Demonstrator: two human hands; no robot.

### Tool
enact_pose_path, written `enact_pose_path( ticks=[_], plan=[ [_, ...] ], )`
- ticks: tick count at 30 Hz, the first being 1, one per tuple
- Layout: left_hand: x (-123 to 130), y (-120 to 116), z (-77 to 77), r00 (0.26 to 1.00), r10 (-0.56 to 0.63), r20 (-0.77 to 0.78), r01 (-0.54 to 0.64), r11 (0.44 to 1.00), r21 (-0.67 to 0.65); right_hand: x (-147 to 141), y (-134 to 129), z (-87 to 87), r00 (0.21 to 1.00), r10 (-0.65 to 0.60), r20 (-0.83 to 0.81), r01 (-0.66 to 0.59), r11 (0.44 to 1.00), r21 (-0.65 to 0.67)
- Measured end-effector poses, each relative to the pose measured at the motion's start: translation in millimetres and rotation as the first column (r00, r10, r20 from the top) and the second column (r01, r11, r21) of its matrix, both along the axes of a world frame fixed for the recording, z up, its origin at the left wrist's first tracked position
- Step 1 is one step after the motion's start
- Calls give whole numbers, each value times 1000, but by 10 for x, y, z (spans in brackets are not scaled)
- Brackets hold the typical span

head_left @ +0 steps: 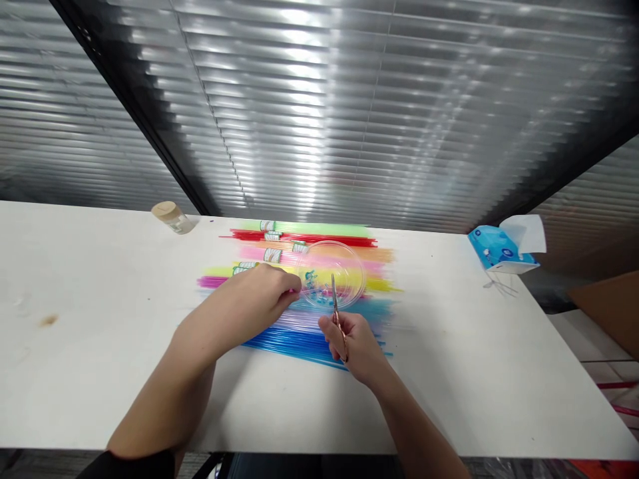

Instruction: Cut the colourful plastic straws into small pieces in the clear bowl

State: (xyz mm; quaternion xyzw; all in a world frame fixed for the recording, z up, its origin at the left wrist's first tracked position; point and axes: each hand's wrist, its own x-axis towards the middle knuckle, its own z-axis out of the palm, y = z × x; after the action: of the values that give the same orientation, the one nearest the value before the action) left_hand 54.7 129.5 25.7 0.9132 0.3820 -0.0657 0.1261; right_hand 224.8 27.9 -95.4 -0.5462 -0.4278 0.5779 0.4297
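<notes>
Rows of thin coloured straws [299, 344] lie across the white table, from green and red at the back to blue in front. A clear round bowl [357, 273] rests on them, with small blue cut pieces [312, 278] inside. My right hand [355, 342] holds rose-gold scissors [335, 299], their blades pointing away over the bowl's near part. At the bowl's left edge, my left hand [264, 296] pinches a thin pale straw [310, 291] whose end reaches over the bowl.
A jar with a tan lid [172, 217] stands tilted-looking at the back left. At the back right is a blue tissue box [504, 251], with thin ties [500, 287] beside it. Window blinds [309, 113] rise behind the table [100, 372].
</notes>
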Motion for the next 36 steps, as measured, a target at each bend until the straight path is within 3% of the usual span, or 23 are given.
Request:
enact_pose_path(
  ticks=[8,15,36],
  plan=[
    [-11,-4,6,1000,-9,2,9,1000,13,-4,-16,42,998,51,-37,-51,999,-1],
    [-7,-16,-9,999,-49,19,50,999,-17,-3,-2,21,998,24,-55,-25,1000,-11],
    [27,-33,-19,999,-40,0,40,999,-36,-1,-6,52,997,74,-5,-74,997,31]
  ],
)
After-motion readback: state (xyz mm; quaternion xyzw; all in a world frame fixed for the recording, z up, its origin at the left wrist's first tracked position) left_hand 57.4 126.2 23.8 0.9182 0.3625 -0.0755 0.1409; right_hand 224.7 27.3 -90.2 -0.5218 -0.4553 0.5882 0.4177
